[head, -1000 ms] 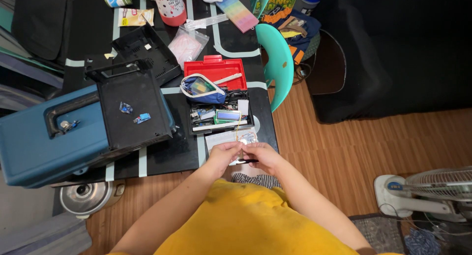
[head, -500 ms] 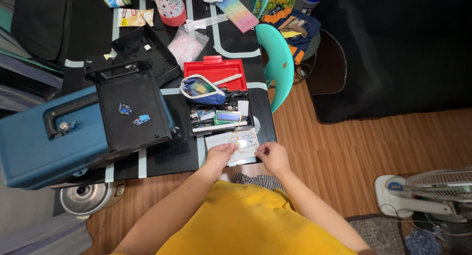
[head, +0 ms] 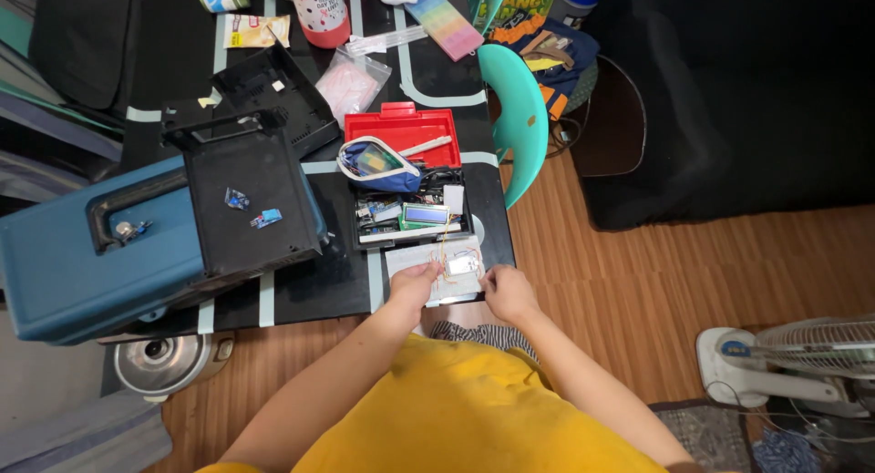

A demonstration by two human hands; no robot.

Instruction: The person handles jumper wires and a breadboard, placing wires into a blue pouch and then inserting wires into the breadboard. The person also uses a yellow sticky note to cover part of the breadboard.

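Observation:
A white breadboard [head: 436, 253] lies on the black table's near edge. It carries a small pale module [head: 462, 265] and thin yellow-orange wires [head: 443, 245]. My left hand [head: 415, 282] pinches the board's near left part, fingertips beside the module. My right hand [head: 507, 292] grips the board's near right corner with curled fingers. Just beyond the board sits a black parts tray [head: 456, 231] with a blue display module [head: 424, 214].
A red lid [head: 401, 129] and a blue pouch [head: 378, 165] lie behind the tray. At left is a blue case [head: 82, 263] bearing a black tray [head: 239, 163] with small blue modules. A teal chair [head: 510, 99], a fan [head: 802, 350] and a metal pot [head: 164, 359] stand around.
My hands were joined over the board on a small part; they have moved apart and lowered to the board's near edge, uncovering the module. The view shifted slightly.

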